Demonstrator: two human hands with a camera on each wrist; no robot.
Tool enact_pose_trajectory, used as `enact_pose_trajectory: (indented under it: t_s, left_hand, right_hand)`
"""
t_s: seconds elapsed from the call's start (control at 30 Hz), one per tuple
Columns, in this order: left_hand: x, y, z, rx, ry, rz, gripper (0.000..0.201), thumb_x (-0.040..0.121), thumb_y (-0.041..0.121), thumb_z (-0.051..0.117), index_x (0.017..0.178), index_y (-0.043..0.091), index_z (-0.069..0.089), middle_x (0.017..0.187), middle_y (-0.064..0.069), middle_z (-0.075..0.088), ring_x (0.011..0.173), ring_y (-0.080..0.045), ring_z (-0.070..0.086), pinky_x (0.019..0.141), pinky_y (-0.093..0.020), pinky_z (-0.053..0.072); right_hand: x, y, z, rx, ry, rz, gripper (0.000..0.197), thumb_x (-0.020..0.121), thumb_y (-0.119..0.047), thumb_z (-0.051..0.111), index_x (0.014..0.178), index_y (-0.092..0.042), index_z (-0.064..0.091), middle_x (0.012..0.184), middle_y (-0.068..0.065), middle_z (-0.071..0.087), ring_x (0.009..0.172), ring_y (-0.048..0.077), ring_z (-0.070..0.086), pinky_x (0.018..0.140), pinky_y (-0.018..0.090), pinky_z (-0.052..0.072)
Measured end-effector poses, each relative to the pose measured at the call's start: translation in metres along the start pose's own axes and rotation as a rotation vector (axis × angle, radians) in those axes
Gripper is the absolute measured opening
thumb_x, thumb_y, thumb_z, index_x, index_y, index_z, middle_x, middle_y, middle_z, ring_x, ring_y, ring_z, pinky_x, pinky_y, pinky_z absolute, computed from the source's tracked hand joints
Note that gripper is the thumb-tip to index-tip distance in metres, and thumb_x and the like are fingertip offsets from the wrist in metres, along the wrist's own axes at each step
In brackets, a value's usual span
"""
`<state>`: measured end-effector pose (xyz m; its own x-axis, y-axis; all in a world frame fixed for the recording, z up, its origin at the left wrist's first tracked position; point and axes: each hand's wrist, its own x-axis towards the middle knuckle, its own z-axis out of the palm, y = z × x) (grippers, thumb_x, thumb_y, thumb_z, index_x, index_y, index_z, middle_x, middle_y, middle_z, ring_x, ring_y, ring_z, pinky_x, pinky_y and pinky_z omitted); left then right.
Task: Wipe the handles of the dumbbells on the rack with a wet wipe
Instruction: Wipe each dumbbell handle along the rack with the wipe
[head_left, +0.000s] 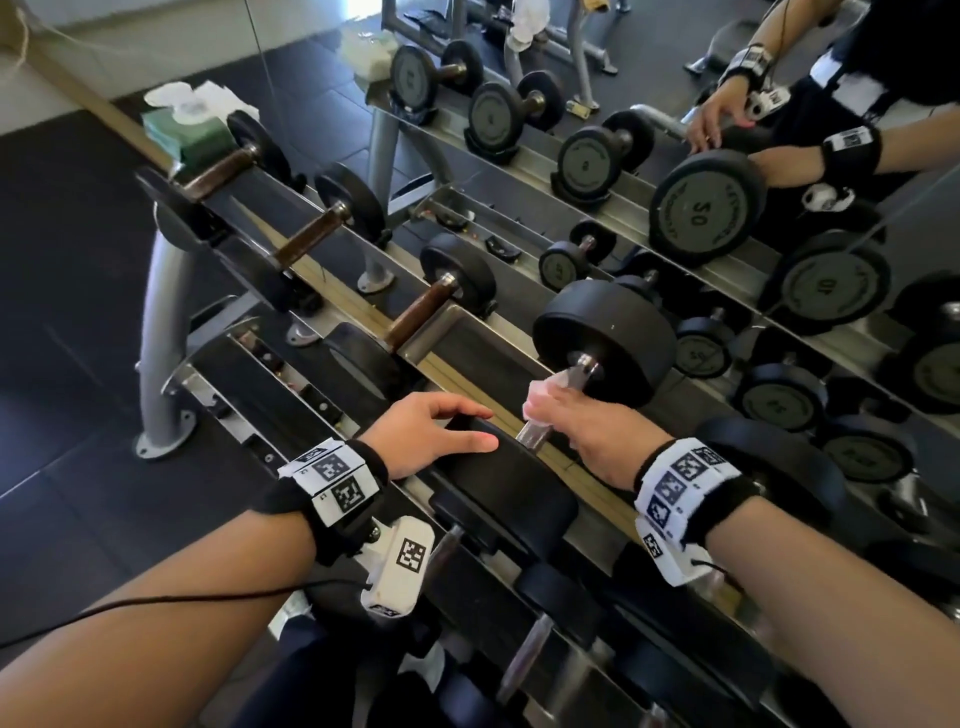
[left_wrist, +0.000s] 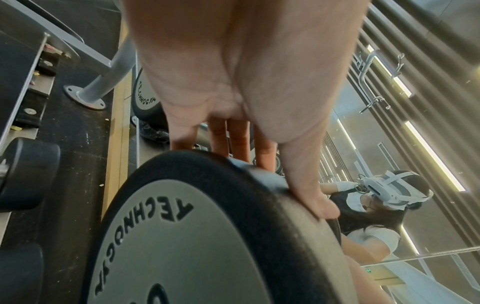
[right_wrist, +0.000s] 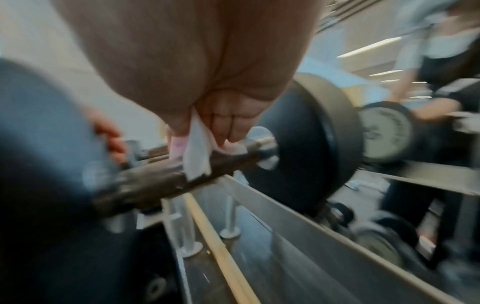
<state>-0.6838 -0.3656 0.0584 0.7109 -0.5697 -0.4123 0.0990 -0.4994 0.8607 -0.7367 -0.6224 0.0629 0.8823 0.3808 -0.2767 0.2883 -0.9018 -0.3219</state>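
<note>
- On the upper tier of the rack (head_left: 467, 332), nearest the wearer: one large dumbbell (head_left: 605, 340), black round heads, dark worn handle (right_wrist: 161, 181) with bright metal collars.
- Right hand (head_left: 582, 421): fingers curled round that handle, with the wet wipe (right_wrist: 197, 150) bunched between palm and bar; thin, white, crumpled, one loose corner hanging below the fingers.
- Left hand (head_left: 431, 426): fingers straight and spread, resting on the rim of the near head (left_wrist: 182, 236), thumb over its edge; gripping nothing, apparently steadying.
- Near head: matte black rubbery rim, flat grey face plate with raised lettering.
- Farther left on the same tier: three smaller dumbbells (head_left: 322, 228) with brown, rusty-looking handles, probably not yet wiped.
- Far left end of the rack: green wipe pack (head_left: 187, 132), a white sheet pulled up from it.
- Behind: mirror (head_left: 675, 104) repeating rack and person.
- Risks, as judged: the wipe could slide off or tear on the rough, pitted handle; a round head could roll in its cradle if the steadying palm lifts, pinching fingers against the rail; a damp bar may slip.
</note>
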Motion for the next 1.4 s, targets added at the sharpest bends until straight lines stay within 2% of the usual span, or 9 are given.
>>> enact_pose_trajectory:
  t_s: [0.33, 0.47, 0.63, 0.7, 0.9, 1.0, 1.1, 1.27, 1.4]
  left_hand:
    - [0.000, -0.004, 0.000, -0.006, 0.005, -0.009, 0.040, 0.075, 0.048, 0.078, 0.114, 0.043, 0.068, 0.121, 0.016, 0.065, 0.114, -0.006, 0.060, 0.108, -0.038, 0.044]
    - [-0.001, -0.002, 0.000, 0.006, 0.006, -0.015, 0.042, 0.077, 0.047, 0.077, 0.117, 0.042, 0.067, 0.122, 0.015, 0.064, 0.114, -0.006, 0.060, 0.108, -0.037, 0.044]
    - [-0.002, 0.000, 0.001, 0.002, 0.002, -0.016, 0.043, 0.079, 0.043, 0.077, 0.120, 0.041, 0.066, 0.122, 0.011, 0.063, 0.115, -0.009, 0.059, 0.105, -0.037, 0.047]
    - [-0.001, 0.000, 0.001, -0.004, -0.006, -0.023, 0.041, 0.079, 0.043, 0.076, 0.119, 0.042, 0.066, 0.122, 0.011, 0.063, 0.115, -0.010, 0.059, 0.103, -0.035, 0.047]
    - [0.000, -0.002, -0.001, -0.037, -0.015, -0.026, 0.044, 0.071, 0.049, 0.077, 0.114, 0.045, 0.067, 0.120, 0.010, 0.064, 0.112, -0.011, 0.061, 0.099, -0.031, 0.051]
    - [0.001, -0.003, -0.001, -0.019, -0.014, -0.017, 0.056, 0.062, 0.059, 0.073, 0.116, 0.044, 0.067, 0.120, 0.011, 0.064, 0.112, -0.010, 0.060, 0.102, -0.035, 0.049]
    - [0.001, -0.002, 0.000, -0.043, -0.019, -0.012, 0.053, 0.063, 0.057, 0.073, 0.114, 0.044, 0.067, 0.120, 0.009, 0.065, 0.109, -0.008, 0.062, 0.095, -0.031, 0.054]
    - [0.001, 0.000, -0.002, -0.008, -0.022, -0.020, 0.055, 0.062, 0.059, 0.071, 0.115, 0.042, 0.067, 0.121, 0.011, 0.063, 0.115, -0.012, 0.058, 0.106, -0.041, 0.046]
    - [-0.001, -0.004, 0.000, -0.036, 0.000, -0.017, 0.055, 0.063, 0.058, 0.073, 0.115, 0.042, 0.068, 0.118, 0.013, 0.065, 0.110, -0.008, 0.061, 0.103, -0.039, 0.050]
  right_hand:
    - [0.007, 0.015, -0.041, -0.210, -0.212, 0.158, 0.077, 0.090, 0.006, 0.048, 0.156, -0.019, 0.019, 0.164, 0.003, 0.010, 0.148, 0.024, 0.027, 0.115, 0.044, 0.035]
    - [-0.003, -0.001, -0.031, -0.198, -0.224, 0.065, 0.088, 0.080, 0.014, 0.052, 0.153, -0.017, 0.014, 0.159, 0.006, 0.009, 0.137, 0.018, 0.039, 0.103, 0.030, 0.046]
    - [-0.005, -0.022, -0.008, -0.249, -0.368, -0.150, 0.090, 0.087, 0.000, 0.056, 0.158, -0.017, 0.004, 0.164, -0.001, 0.002, 0.152, 0.016, 0.004, 0.124, 0.033, 0.011]
    - [-0.002, -0.014, -0.012, -0.288, -0.364, -0.149, 0.087, 0.088, -0.002, 0.054, 0.156, -0.022, 0.004, 0.162, -0.003, 0.004, 0.150, 0.017, 0.011, 0.123, 0.039, 0.018]
    - [-0.003, 0.019, -0.025, -0.185, -0.308, 0.193, 0.085, 0.095, -0.001, 0.042, 0.156, -0.015, -0.016, 0.164, 0.003, -0.021, 0.153, 0.022, -0.011, 0.124, 0.033, 0.002]
    - [-0.011, 0.006, -0.005, -0.254, -0.223, 0.036, 0.089, 0.085, 0.005, 0.048, 0.156, -0.009, -0.005, 0.164, 0.009, -0.007, 0.153, 0.024, 0.004, 0.123, 0.039, 0.019]
    - [-0.012, -0.012, -0.003, -0.198, -0.335, -0.116, 0.089, 0.084, 0.008, 0.050, 0.157, -0.008, 0.002, 0.165, 0.011, -0.003, 0.153, 0.025, -0.003, 0.124, 0.031, 0.001]
    - [-0.003, 0.002, -0.019, -0.129, -0.167, 0.046, 0.056, 0.104, -0.016, 0.020, 0.156, -0.001, 0.006, 0.160, -0.002, 0.033, 0.150, 0.019, 0.021, 0.116, 0.017, 0.001]
    - [0.017, 0.011, -0.024, -0.193, -0.324, 0.102, 0.046, 0.107, -0.025, 0.033, 0.153, -0.019, 0.030, 0.165, 0.002, 0.012, 0.153, 0.019, 0.008, 0.123, 0.030, 0.005]
